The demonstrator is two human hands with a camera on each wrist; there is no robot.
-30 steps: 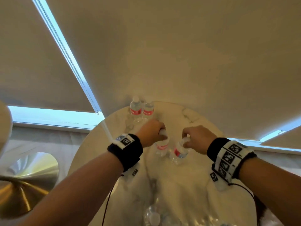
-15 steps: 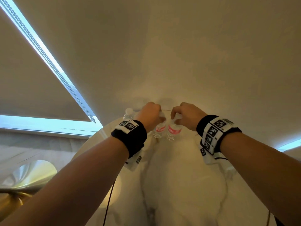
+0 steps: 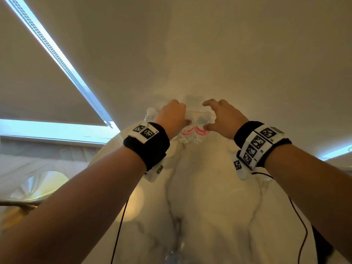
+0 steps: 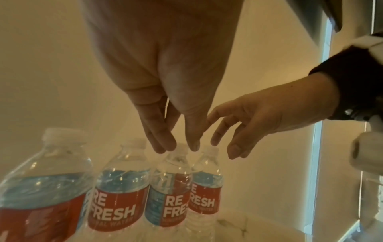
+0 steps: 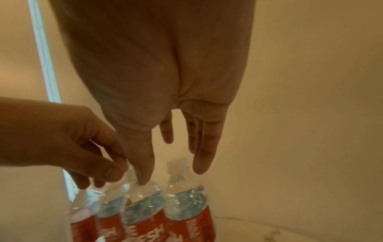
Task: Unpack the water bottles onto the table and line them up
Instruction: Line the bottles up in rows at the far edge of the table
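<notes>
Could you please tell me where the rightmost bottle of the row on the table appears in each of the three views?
Head: rightmost bottle, centre, below the right hand.
Left wrist: fourth from left.
Right wrist: rightmost.
Shared landmark: the red labels.

Left hand (image 3: 172, 116): above the bottles (image 4: 167, 193), fingers straight and close together, pointing down, empty.
Right hand (image 3: 223, 119): just beside it over the bottles, fingers spread and relaxed, empty.
</notes>
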